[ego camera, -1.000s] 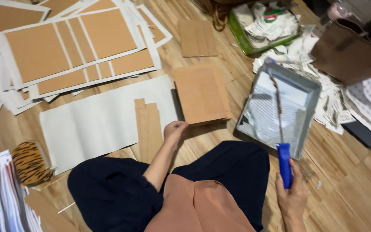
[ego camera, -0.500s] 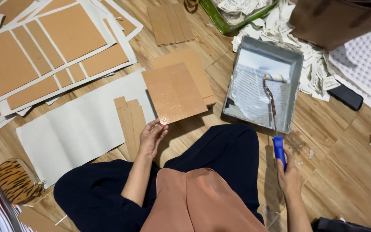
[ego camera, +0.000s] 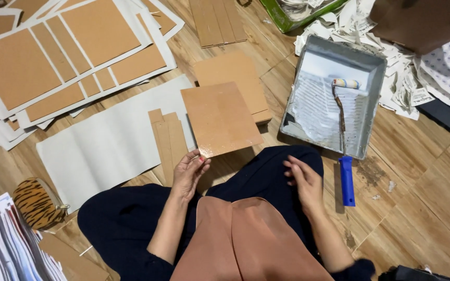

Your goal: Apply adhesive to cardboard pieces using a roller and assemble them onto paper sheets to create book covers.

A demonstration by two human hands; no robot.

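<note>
On the wooden floor (ego camera: pixel 417 171) before your crossed legs, your left hand (ego camera: pixel 188 174) rests with fingers loosely curled at the near corner of the square brown board (ego camera: pixel 219 118), touching its edge but not gripping it, while your right hand (ego camera: pixel 304 182) hovers open and empty over your knee. Beside it, the blue-handled roller (ego camera: pixel 346 179) lies set down, head in the grey paint tray (ego camera: pixel 373 104). Judged from this, the glossy board is coated and being positioned; lifting it calls for a two-handed edge hold.
</note>
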